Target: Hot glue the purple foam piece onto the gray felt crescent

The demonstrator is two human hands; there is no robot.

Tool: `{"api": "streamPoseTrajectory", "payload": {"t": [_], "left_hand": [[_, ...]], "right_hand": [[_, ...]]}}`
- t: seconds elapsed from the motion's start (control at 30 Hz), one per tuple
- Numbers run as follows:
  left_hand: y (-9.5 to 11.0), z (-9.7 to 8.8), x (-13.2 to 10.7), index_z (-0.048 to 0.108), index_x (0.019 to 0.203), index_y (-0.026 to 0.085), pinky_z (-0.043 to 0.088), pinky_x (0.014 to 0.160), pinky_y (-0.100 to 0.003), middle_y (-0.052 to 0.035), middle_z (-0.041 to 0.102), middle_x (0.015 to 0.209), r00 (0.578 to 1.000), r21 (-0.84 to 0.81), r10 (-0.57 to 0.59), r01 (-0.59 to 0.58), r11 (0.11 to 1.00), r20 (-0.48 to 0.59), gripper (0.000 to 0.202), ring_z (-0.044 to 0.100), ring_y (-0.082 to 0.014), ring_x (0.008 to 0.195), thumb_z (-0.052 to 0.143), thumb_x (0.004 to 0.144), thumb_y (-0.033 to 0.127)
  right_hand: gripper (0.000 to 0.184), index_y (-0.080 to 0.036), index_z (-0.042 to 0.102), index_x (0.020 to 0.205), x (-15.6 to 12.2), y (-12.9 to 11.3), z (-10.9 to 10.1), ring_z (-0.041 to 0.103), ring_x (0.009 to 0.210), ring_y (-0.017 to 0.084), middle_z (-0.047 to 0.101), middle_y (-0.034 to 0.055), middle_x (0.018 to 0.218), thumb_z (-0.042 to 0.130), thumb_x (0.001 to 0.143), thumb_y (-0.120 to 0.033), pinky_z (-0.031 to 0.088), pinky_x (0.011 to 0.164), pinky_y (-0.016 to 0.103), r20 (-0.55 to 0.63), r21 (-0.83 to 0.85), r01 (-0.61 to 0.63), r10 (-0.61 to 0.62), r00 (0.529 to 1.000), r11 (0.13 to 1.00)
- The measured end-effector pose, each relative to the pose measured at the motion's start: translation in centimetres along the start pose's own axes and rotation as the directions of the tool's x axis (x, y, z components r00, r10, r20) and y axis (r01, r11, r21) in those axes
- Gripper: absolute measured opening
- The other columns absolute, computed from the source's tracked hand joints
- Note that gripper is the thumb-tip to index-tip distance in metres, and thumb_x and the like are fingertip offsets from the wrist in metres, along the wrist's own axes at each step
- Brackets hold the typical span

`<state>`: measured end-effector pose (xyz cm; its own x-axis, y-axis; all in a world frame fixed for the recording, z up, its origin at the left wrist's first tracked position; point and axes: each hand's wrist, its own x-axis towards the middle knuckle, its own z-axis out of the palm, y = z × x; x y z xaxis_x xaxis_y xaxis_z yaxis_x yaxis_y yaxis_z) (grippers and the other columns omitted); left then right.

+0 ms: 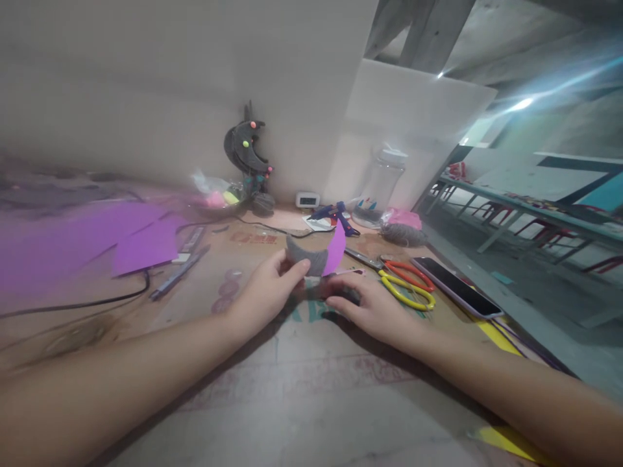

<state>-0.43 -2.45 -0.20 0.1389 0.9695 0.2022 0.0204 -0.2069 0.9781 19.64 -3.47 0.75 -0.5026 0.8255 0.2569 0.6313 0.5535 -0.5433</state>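
The person's slim, bare left forearm point(146, 373) narrows toward a bare left hand point(267, 282); the bare right forearm point(506, 379) tapers to a bare right hand point(377, 308).

place: craft workshop | signs: glue gun point(335, 211), scissors point(387, 275), long table point(518, 205) beyond

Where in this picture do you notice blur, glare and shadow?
Head view: the purple paper at far left is smeared; head view: the light at upper right throws a glare streak; head view: soft shadows lie along the forearms, while the grey crescent looks clearer.
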Motion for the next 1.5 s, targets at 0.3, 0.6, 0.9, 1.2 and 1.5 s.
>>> {"api": "streamPoseTrajectory", "payload": {"t": [0.3,0.6,0.9,1.2,1.5], "left_hand": [[-0.3,0.0,-0.4,0.047,0.127,0.022,0.038,0.055,-0.022,0.0057,0.056,0.065,0.998,0.047,-0.026,0.023,0.999,0.051,0.048,0.055,-0.0126,0.059,0.059,0.08,0.029],[-0.7,0.2,-1.0,0.057,0.115,0.023,0.046,0.071,-0.03,-0.0023,0.064,0.089,0.977,0.243,-0.004,-0.049,0.969,0.213,0.041,0.06,-0.0193,0.082,0.067,0.077,0.035],[-0.9,0.4,-1.4,0.055,0.11,0.023,0.047,0.082,-0.035,-0.0052,0.062,0.105,0.956,0.37,0.134,-0.227,0.901,0.26,0.035,0.061,-0.0209,0.092,0.067,0.079,0.034],[-0.5,0.3,-1.6,0.057,0.108,0.023,0.047,0.084,-0.034,-0.0049,0.063,0.106,0.944,0.388,0.182,-0.282,0.878,0.274,0.03,0.061,-0.0206,0.093,0.062,0.083,0.038],[-0.2,0.4,-1.6,0.058,0.106,0.022,0.047,0.08,-0.032,-0.0045,0.064,0.104,0.94,0.386,0.192,-0.294,0.874,0.282,0.029,0.061,-0.0196,0.089,0.061,0.084,0.041]], "right_hand": [[0.022,-0.018,0.064,0.086,-1.4,-1.1,0.5,0.056,0.063,0.013,0.068,0.0033,0.075,0.047,0.095,-0.029,0.039,0.06,0.024,0.069,-0.276,0.2,-0.188,0.98,0.94],[0.017,-0.019,0.062,0.085,-1.1,-0.9,-0.2,0.061,0.068,0.012,0.069,0.0015,0.077,0.048,0.094,-0.023,0.045,0.064,0.022,-0.172,-0.063,0.181,-0.19,0.967,0.981],[0.016,-0.021,0.063,0.088,-1.2,-1.1,0.3,0.064,0.073,0.013,0.07,0.001,0.081,0.049,0.095,-0.024,0.049,0.069,0.024,-0.185,0.015,0.214,-0.207,0.961,0.977],[0.014,-0.021,0.064,0.09,-1.3,-1.0,0.3,0.066,0.077,0.014,0.071,0.0017,0.084,0.05,0.094,-0.025,0.051,0.072,0.026,-0.211,0.013,0.207,-0.2,0.957,0.978],[0.014,-0.021,0.064,0.089,-1.4,-1.1,0.2,0.066,0.076,0.014,0.071,0.0018,0.084,0.051,0.093,-0.024,0.051,0.071,0.026,-0.226,0.025,0.203,-0.192,0.955,0.979]]}}
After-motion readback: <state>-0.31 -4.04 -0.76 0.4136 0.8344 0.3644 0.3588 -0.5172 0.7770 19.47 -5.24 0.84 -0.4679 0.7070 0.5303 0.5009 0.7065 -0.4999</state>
